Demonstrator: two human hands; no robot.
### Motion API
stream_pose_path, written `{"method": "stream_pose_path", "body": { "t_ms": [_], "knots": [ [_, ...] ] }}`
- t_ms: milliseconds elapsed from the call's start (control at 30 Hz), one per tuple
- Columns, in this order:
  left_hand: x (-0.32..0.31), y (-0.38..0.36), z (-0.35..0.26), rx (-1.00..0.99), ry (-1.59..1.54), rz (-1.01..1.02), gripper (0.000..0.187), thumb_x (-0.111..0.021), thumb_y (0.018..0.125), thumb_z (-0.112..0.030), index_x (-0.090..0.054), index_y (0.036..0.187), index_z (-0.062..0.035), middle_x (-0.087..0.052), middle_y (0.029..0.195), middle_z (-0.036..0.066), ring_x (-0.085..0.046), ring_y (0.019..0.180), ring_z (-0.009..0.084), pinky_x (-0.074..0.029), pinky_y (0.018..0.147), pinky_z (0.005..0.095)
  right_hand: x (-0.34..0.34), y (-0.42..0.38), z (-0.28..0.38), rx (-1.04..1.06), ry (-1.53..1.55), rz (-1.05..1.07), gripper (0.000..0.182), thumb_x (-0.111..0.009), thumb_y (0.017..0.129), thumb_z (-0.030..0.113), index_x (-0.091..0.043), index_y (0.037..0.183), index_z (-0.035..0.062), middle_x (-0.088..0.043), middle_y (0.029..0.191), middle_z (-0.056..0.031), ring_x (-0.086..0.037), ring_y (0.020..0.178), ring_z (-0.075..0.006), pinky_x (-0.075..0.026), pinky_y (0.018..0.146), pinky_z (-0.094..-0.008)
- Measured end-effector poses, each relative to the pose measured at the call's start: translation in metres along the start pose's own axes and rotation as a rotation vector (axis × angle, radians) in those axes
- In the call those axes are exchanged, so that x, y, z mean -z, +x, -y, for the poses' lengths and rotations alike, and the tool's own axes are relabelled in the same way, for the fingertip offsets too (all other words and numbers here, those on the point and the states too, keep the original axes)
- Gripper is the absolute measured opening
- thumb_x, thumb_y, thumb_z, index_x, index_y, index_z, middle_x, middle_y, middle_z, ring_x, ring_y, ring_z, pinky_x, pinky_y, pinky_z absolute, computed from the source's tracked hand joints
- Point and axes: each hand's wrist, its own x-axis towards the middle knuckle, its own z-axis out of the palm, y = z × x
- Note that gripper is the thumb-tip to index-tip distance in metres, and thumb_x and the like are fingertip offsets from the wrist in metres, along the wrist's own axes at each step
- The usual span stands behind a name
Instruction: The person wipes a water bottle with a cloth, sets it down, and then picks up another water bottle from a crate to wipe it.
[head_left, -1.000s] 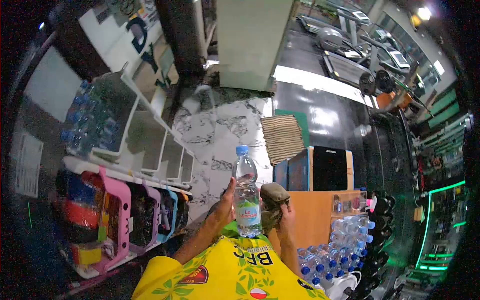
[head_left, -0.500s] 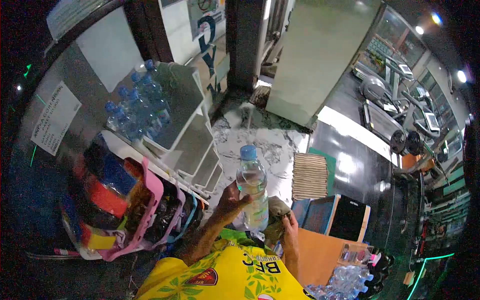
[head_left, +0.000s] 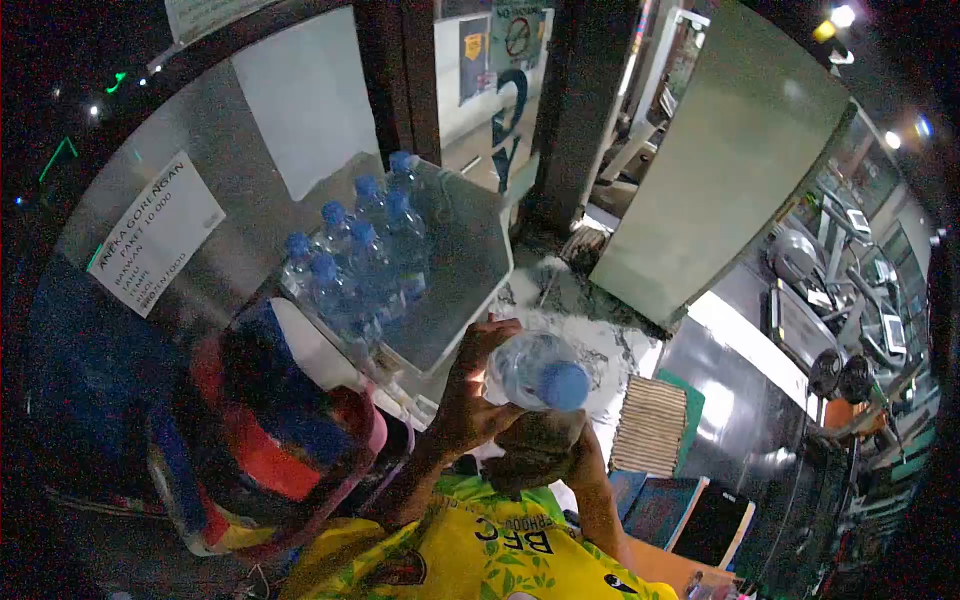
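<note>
My left hand (head_left: 474, 396) grips a clear plastic water bottle (head_left: 522, 362) by its side. The bottle lies tilted, its blue cap (head_left: 564, 385) pointing to the right and toward me. Just under it, my right hand (head_left: 587, 462) is closed on a crumpled dark olive cloth (head_left: 535, 446), which sits close against the bottle. Several similar blue-capped bottles (head_left: 365, 270) stand grouped on the grey top of a shelf rack (head_left: 462, 225), ahead and to the left of my hands.
Colourful packets fill a basket with a pink edge (head_left: 376, 432) at the left. A paper sign (head_left: 160, 235) hangs behind it. To the right lie a ribbed tan mat (head_left: 648, 428) and a dark tablet-like panel (head_left: 708, 522). A pale door panel (head_left: 715, 165) and treadmills (head_left: 800, 325) stand beyond.
The bottle has gone from upright to tilted, cap toward me and right. Both hands have moved up with bottle and cloth. My view has turned left, closer to the bottles on the rack.
</note>
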Motion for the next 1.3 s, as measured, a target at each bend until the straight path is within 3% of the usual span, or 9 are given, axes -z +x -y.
{"method": "stream_pose_path", "body": {
  "t_ms": [67, 100, 167, 300, 567, 867, 967, 1200, 1300],
  "knots": [
    [0.01, 0.015, 0.003, -0.024, 0.089, 0.017, 0.073, -0.076, 0.063, -0.017, -0.042, 0.128, -0.0063, -0.048, 0.122, 0.016, -0.041, 0.121, 0.0349, -0.018, 0.11, 0.0466, -0.005, 0.025, 0.003, -0.142, 0.039, -0.058, 0.044, -0.042, 0.093, 0.039, -0.05, 0.118, 0.003, -0.058, 0.111, -0.0106, -0.057, 0.098, -0.0235, -0.047, 0.086, -0.0364],
    [0.014, 0.021, 0.006, -0.026, 0.101, 0.005, 0.073, -0.076, 0.063, -0.017, -0.042, 0.128, -0.0063, -0.048, 0.122, 0.016, -0.041, 0.121, 0.0349, -0.018, 0.11, 0.0466, -0.014, 0.039, 0.01, -0.282, 0.077, -0.133, 0.043, -0.041, 0.094, 0.036, -0.049, 0.121, 0.0035, -0.057, 0.113, -0.011, -0.057, 0.1, -0.0241, -0.047, 0.088, -0.0365],
    [0.019, 0.034, 0.013, 0.003, 0.326, 0.043, 0.074, -0.074, 0.065, -0.014, -0.04, 0.13, -0.0072, -0.044, 0.127, 0.017, -0.033, 0.129, 0.0361, -0.015, 0.111, 0.0493, -0.03, 0.068, 0.029, -0.282, -0.086, -0.048, 0.042, -0.041, 0.095, 0.034, -0.047, 0.124, 0.0047, -0.054, 0.119, -0.0108, -0.054, 0.106, -0.0239, -0.045, 0.09, -0.0364],
    [0.026, 0.06, 0.026, 0.042, 0.441, 0.059, 0.073, -0.072, 0.067, -0.011, -0.037, 0.131, -0.0062, -0.041, 0.132, 0.017, -0.026, 0.133, 0.0362, -0.014, 0.111, 0.0506, -0.038, 0.128, 0.041, -0.301, -0.137, 0.031, 0.042, -0.041, 0.095, 0.034, -0.047, 0.125, 0.0047, -0.054, 0.119, -0.0108, -0.053, 0.106, -0.0239, -0.045, 0.09, -0.0363],
    [0.02, 0.093, 0.066, 0.225, 0.622, -0.029, 0.07, -0.068, 0.072, -0.011, -0.031, 0.13, 0.0018, -0.035, 0.132, 0.026, -0.03, 0.128, 0.0422, -0.025, 0.107, 0.0476, -0.039, 0.223, 0.03, -0.392, -0.178, 0.119, 0.043, -0.041, 0.095, 0.035, -0.046, 0.125, 0.0049, -0.054, 0.12, -0.0108, -0.053, 0.107, -0.0238, -0.045, 0.09, -0.0361],
    [0.021, 0.102, 0.115, 0.414, 0.724, -0.148, 0.069, -0.065, 0.081, -0.018, -0.028, 0.136, -0.0013, -0.034, 0.135, 0.025, -0.039, 0.12, 0.0423, -0.037, 0.099, 0.0454, -0.032, 0.279, 0.001, -0.482, -0.213, 0.175, 0.043, -0.042, 0.095, 0.035, -0.046, 0.126, 0.0051, -0.053, 0.121, -0.0109, -0.052, 0.108, -0.0238, -0.045, 0.09, -0.0358],
    [0.008, 0.114, 0.106, 0.399, 0.925, -0.26, 0.067, -0.063, 0.082, -0.017, -0.028, 0.138, -0.0041, -0.033, 0.136, 0.024, -0.039, 0.122, 0.0421, -0.038, 0.099, 0.0444, -0.03, 0.286, -0.003, -0.504, -0.222, 0.193, 0.043, -0.042, 0.095, 0.035, -0.046, 0.126, 0.0051, -0.053, 0.121, -0.0109, -0.052, 0.108, -0.0237, -0.045, 0.09, -0.0357],
    [0.004, 0.119, 0.114, 0.466, 1.028, -0.384, 0.062, -0.061, 0.084, -0.016, -0.031, 0.138, -0.007, -0.029, 0.14, 0.024, -0.035, 0.126, 0.0407, -0.036, 0.101, 0.0438, -0.023, 0.301, -0.014, -0.52, -0.271, 0.202, 0.044, -0.042, 0.095, 0.035, -0.046, 0.126, 0.0053, -0.052, 0.121, -0.0109, -0.051, 0.109, -0.0237, -0.045, 0.09, -0.0355],
    [0.011, 0.121, 0.107, 0.367, 1.027, -0.464, 0.058, -0.061, 0.084, -0.015, -0.036, 0.137, -0.0097, -0.026, 0.142, 0.022, -0.034, 0.128, 0.0394, -0.035, 0.102, 0.0435, -0.018, 0.304, -0.018, -0.541, -0.285, 0.203, 0.044, -0.043, 0.094, 0.035, -0.046, 0.127, 0.0053, -0.052, 0.122, -0.0109, -0.051, 0.109, -0.0237, -0.045, 0.09, -0.0354]
  ]
}}
